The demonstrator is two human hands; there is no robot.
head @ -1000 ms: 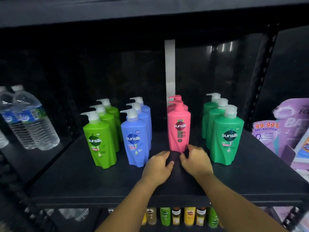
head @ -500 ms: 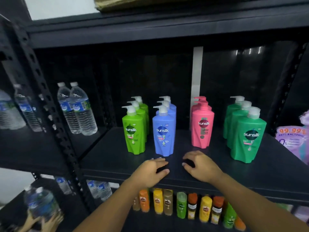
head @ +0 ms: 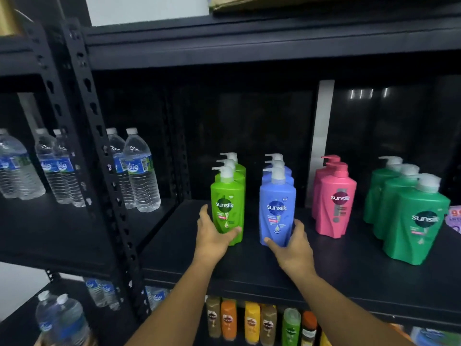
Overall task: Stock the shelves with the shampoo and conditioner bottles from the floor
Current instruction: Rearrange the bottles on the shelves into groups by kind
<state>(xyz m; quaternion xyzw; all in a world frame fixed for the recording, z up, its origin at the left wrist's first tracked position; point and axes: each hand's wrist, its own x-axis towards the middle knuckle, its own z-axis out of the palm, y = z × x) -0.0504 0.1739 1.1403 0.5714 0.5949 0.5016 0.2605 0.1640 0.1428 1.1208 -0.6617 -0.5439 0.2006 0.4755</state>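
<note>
Below the blue bottle [head: 277, 211], a lower tier holds small bottles [head: 252, 320] in orange, yellow and green, labels too blurred. Left hand [head: 212, 236] cups the lime bottle [head: 228, 208] just left of the blue bottle, thumb across its front. Right hand [head: 291, 248] wraps the blue bottle's base. Likely squaring both, labels facing out. Both stand upright on the shelf [head: 249, 265], each fronting a single-file row with pumps pointing left. Right of the blue bottle is a pink row [head: 335, 206], then a dark green row [head: 416, 221], apart. Fronts read "sunsilk"; small print unreadable. Far left of the blue bottle, past a post, stand water bottles [head: 139, 171], label illegible.
</note>
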